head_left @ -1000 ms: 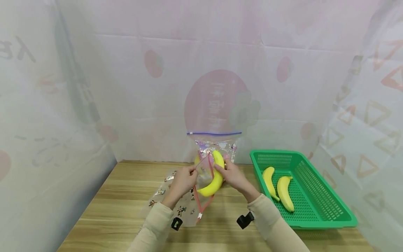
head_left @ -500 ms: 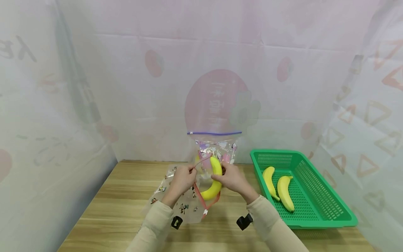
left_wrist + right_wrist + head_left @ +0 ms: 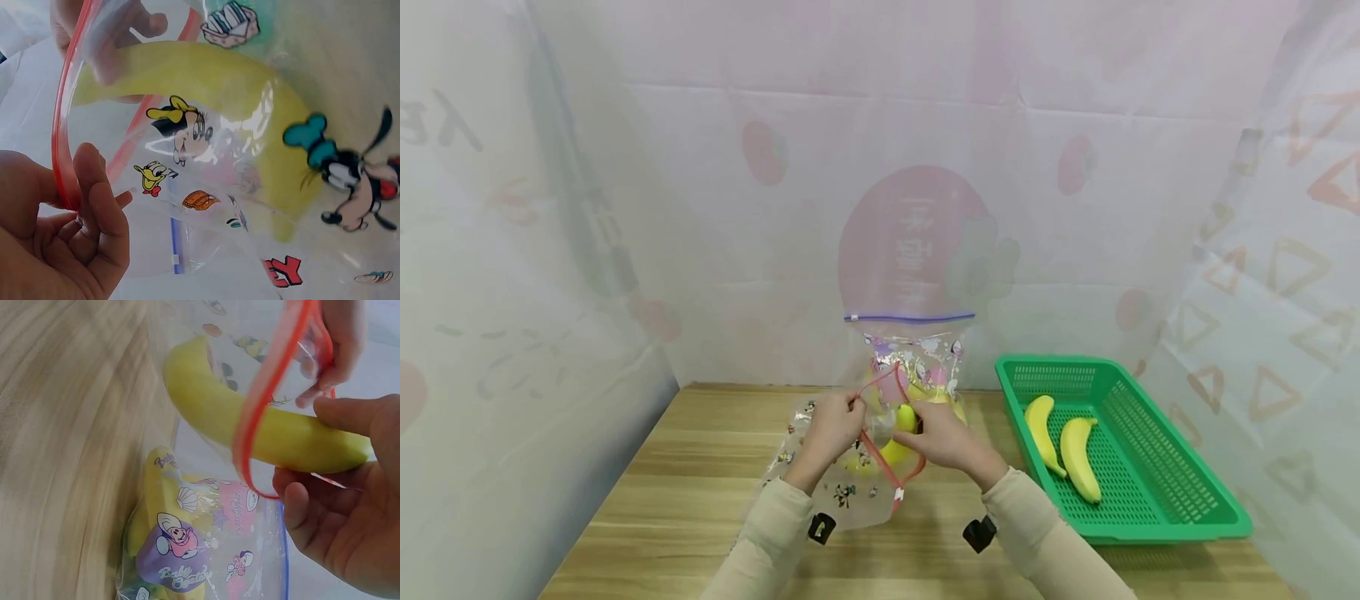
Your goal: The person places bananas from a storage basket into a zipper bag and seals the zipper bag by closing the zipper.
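My left hand (image 3: pixel 835 431) pinches the edge of a clear zip bag (image 3: pixel 842 492) printed with cartoon figures; its red zip rim stands open. In my right hand (image 3: pixel 951 437) a yellow banana (image 3: pixel 212 406) is held near one end, thumb on one side and fingers on the other. Most of the banana lies inside the bag, past the red rim, as the right wrist view shows. The left wrist view shows the banana's curve through the plastic, with the left fingers (image 3: pixel 94 200) curled at the rim.
Behind the hands stands a second clear zip bag (image 3: pixel 917 342) with a purple-blue zip and yellow fruit inside. At the right, a green plastic basket (image 3: pixel 1150 533) holds two bananas (image 3: pixel 1078 458). All rest on a wooden table (image 3: pixel 662 500) before a printed cloth backdrop.
My right hand has moved the banana down and left into the red-rimmed bag. The bag's slider corner has shifted right. My left hand has kept its hold on the rim.
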{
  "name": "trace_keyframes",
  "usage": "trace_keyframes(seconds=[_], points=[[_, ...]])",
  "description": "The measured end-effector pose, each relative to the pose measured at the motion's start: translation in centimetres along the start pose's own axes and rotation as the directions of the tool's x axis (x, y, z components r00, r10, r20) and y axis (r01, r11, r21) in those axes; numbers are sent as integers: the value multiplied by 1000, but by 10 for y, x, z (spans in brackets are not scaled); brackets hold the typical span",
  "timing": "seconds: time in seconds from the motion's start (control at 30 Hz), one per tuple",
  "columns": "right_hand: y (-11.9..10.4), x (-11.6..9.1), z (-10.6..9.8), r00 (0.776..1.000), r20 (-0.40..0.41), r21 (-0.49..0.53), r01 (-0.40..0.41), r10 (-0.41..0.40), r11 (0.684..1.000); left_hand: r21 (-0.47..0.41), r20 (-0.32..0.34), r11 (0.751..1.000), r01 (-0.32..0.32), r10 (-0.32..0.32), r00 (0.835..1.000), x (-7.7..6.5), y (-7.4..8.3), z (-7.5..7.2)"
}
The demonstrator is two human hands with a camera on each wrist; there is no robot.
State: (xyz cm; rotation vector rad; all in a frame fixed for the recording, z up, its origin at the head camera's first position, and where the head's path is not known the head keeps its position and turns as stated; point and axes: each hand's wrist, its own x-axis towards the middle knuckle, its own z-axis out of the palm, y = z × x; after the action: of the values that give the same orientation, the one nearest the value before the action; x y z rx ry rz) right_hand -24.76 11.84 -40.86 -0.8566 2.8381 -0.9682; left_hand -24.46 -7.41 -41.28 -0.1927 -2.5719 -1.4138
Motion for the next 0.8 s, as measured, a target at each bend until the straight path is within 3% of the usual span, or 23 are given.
trace_keyframes(seconds=[0.23,0.63,0.8], points=[[2,2,4,993,84,-85,88,-81,992,-12,5,1000,-3,3,1000,2,6,0],[0,6,11,977,152,-41,157,-149,987,-47,6,998,31,-30,1000,2,12,0],[-2,9,11,963,197,-61,198,-183,978,-18,15,999,44,-44,999,4,13,-1]])
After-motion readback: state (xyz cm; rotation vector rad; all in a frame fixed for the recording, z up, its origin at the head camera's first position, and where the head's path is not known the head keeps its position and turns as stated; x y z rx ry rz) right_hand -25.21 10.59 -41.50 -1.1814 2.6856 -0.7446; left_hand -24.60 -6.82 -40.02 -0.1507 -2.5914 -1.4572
